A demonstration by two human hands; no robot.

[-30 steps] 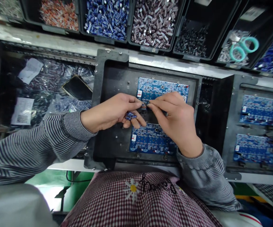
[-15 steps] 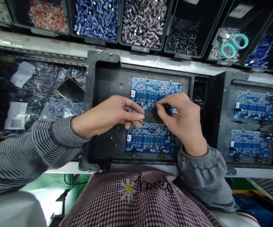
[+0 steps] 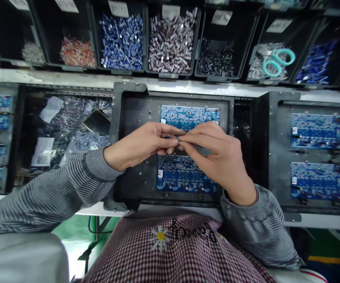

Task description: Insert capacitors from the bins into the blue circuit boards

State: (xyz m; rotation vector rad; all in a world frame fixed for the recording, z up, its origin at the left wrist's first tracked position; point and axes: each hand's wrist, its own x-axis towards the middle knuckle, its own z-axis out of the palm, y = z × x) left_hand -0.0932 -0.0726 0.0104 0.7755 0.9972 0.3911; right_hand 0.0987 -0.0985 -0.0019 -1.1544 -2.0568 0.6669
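Above the gap between two blue circuit boards, my left hand (image 3: 146,139) is closed in a pinch, with a bit of a small blue capacitor (image 3: 168,136) showing between its fingers. How many parts it holds is hidden. My right hand (image 3: 214,147) meets it at the fingertips, thumb and forefinger pressed together; whatever lies between them is too small to make out. The upper circuit board (image 3: 187,114) is partly covered by both hands. Below them the lower circuit board (image 3: 184,177) lies flat. Both boards sit in a black tray (image 3: 134,188).
Behind stand bins of loose parts, among them blue capacitors (image 3: 122,43) and purplish capacitors (image 3: 171,45). Teal-handled scissors (image 3: 278,61) rest in a right-hand bin. Bagged parts and a phone (image 3: 97,122) lie left. Another tray (image 3: 278,157) with two boards is at right.
My right hand has left the upper board and moved left to my left hand's fingertips. The view has shifted, showing more of the bins and a tray at far left.
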